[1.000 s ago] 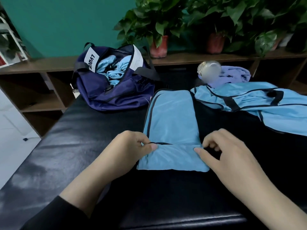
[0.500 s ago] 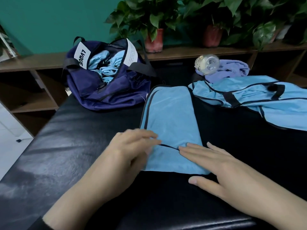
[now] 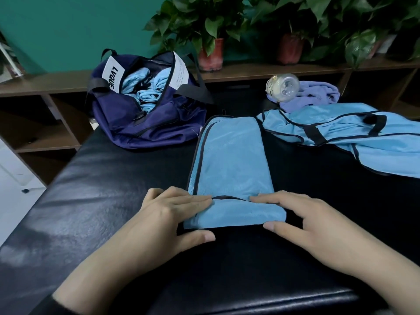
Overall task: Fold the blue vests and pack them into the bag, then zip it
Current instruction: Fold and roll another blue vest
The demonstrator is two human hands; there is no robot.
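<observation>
A light blue vest (image 3: 229, 162), folded into a long narrow strip, lies on the black padded table (image 3: 91, 201), its near end turned up into a short flap. My left hand (image 3: 168, 214) lies flat on the flap's left side with straight fingers. My right hand (image 3: 302, 219) presses the flap's right side, fingers straight, thumb beside the near edge. An open navy bag (image 3: 141, 123) at the back left holds bundled blue vests (image 3: 147, 92). Another blue vest (image 3: 354, 142) lies unfolded at the right.
A purple cloth (image 3: 318, 94) with a clear baby bottle (image 3: 283, 86) on it sits behind the unfolded vest. A wooden shelf (image 3: 45, 83) with potted plants (image 3: 209, 30) runs along the green wall. The table's left edge drops to a white floor.
Both hands went from pinching the flap's edge to lying flat on it with fingers spread. The view has shifted slightly closer and lower.
</observation>
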